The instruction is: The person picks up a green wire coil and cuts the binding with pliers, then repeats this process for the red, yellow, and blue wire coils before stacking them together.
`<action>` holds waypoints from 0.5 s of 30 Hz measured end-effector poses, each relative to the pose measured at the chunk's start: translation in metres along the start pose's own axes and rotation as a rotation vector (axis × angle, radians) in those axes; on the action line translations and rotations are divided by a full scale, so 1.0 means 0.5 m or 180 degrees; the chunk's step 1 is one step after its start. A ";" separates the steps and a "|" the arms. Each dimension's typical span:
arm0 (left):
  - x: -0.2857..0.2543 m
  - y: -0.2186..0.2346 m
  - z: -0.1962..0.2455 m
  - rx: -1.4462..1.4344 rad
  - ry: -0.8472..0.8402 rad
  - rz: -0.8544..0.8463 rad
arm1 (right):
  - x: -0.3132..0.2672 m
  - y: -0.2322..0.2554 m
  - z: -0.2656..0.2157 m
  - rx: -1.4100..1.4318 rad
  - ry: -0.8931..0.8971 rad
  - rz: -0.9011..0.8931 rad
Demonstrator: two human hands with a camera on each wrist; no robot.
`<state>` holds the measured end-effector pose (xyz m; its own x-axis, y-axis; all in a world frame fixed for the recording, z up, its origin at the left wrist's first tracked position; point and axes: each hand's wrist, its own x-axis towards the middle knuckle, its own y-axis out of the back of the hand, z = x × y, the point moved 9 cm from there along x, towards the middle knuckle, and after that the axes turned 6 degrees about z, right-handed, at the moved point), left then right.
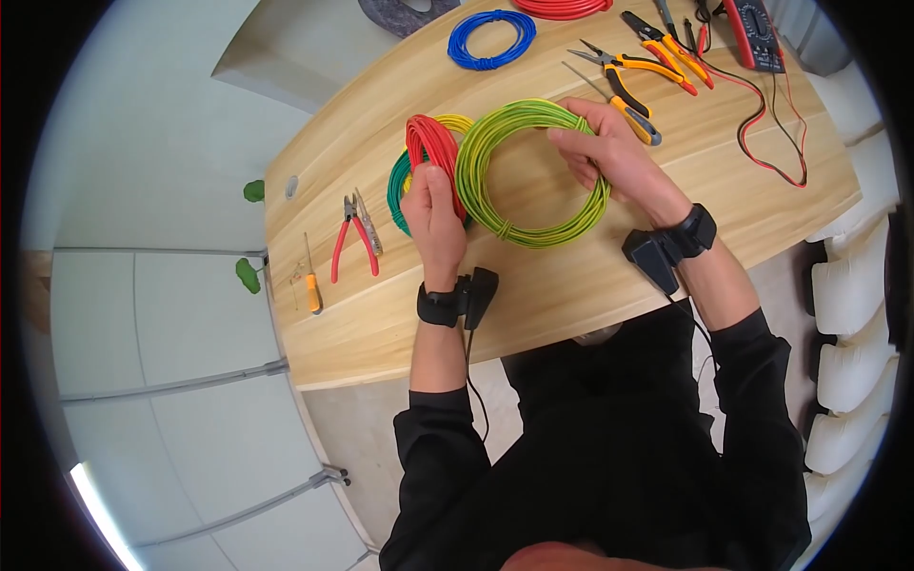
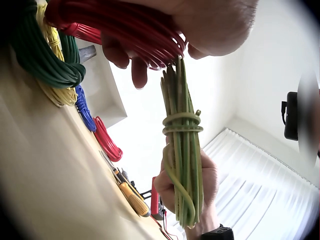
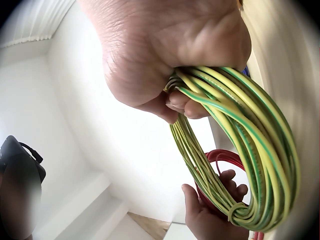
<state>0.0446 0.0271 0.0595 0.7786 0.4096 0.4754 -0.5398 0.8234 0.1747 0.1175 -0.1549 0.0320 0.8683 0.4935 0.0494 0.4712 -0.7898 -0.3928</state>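
Note:
My left hand [image 1: 435, 221] grips a red wire coil [image 1: 433, 139] by its near side; in the left wrist view the red coil [image 2: 120, 30] crosses the top. My right hand [image 1: 624, 157] pinches the right side of a yellow-green wire coil [image 1: 473, 195], thumb on one face and fingers behind. Both coils are held up over the table, side by side, their edges close together. Behind the red coil lie a green coil [image 1: 396, 195] and a yellow coil [image 1: 455, 123] on the table, partly hidden.
On the wooden table [image 1: 381, 333] lie red-handled pliers [image 1: 353, 243] and a screwdriver [image 1: 312, 285] at left, a blue coil [image 1: 491, 41] and another red coil [image 1: 562, 8] at the back, orange-handled pliers [image 1: 624, 76] and a multimeter [image 1: 755, 36] with leads at right.

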 end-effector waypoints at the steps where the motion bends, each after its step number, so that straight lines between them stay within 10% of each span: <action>1: -0.001 0.001 -0.001 0.0003 -0.0003 0.0001 | -0.001 -0.002 -0.001 0.0047 -0.0025 -0.0037; 10: -0.019 -0.041 0.006 -0.0093 0.0220 -0.0505 | -0.023 -0.026 -0.042 0.0379 0.0369 -0.0383; 15: -0.016 -0.058 0.061 0.0009 -0.0558 -0.0636 | -0.039 -0.037 -0.056 0.0388 0.0499 -0.0733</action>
<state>0.0443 -0.0119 0.0772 0.8027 0.1646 0.5732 -0.3821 0.8799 0.2824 0.0959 -0.1601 0.0642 0.7585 0.5848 0.2875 0.6447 -0.6093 -0.4616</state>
